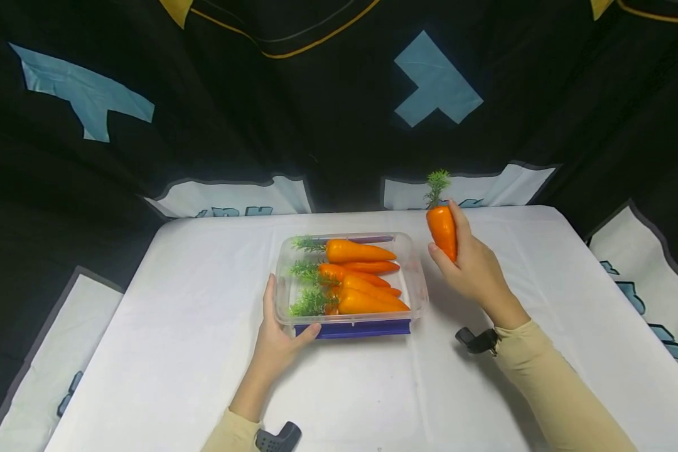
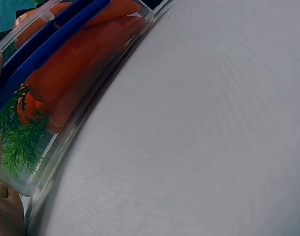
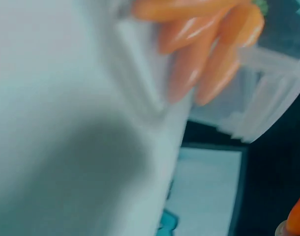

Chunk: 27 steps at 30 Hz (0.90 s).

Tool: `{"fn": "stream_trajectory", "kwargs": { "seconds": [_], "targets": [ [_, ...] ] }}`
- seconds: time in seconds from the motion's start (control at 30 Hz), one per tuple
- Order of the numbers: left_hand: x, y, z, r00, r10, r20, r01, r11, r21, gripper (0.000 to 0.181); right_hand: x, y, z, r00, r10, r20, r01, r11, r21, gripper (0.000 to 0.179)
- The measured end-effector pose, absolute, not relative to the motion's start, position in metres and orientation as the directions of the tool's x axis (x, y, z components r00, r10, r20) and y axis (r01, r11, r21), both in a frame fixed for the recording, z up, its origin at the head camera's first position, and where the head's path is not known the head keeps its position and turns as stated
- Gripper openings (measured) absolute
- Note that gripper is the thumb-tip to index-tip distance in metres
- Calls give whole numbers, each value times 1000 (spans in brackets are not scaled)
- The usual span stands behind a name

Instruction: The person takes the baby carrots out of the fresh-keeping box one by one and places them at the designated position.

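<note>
Black cloth backdrop [image 1: 316, 119], blue patches [image 1: 441, 75]; white-covered table [image 1: 361, 395].

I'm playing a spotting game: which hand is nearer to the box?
Left. The left hand holds the box at its near left corner; the right hand is off to its right, not touching it, gripping a carrot.

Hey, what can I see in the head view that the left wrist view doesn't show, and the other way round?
Only the head view shows the right hand, holding a carrot, and the tan sleeves.

Only the left wrist view looks at boxed carrots through the clear side wall below the blue clip.

Both show the box, the clip, carrots, part of the left hand and the white table.
</note>
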<state>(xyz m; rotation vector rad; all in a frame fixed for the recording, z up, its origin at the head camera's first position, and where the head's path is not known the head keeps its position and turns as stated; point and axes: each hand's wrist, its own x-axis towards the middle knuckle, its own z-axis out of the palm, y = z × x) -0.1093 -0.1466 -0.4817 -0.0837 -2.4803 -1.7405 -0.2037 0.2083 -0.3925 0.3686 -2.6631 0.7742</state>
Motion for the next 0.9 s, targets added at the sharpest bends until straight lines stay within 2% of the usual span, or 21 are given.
{"fn": "stream_trajectory", "kwargs": {
  "seconds": [0.27,0.67,0.9],
  "targets": [
    [-110,-147,-482,-993,-27,116,99,354,930,119,-211,223,-416,-948,-117,295,-259,822,-507,82],
    [-110,-146,-481,-992,-31,122,103,347,932,120,-222,230,-446,-970,-163,180,-241,739,-629,86],
    [-110,-146,-481,-992,-33,126,106,358,928,120,-226,235,-456,-968,-193,163,-252,728,-638,86]
  ]
}}
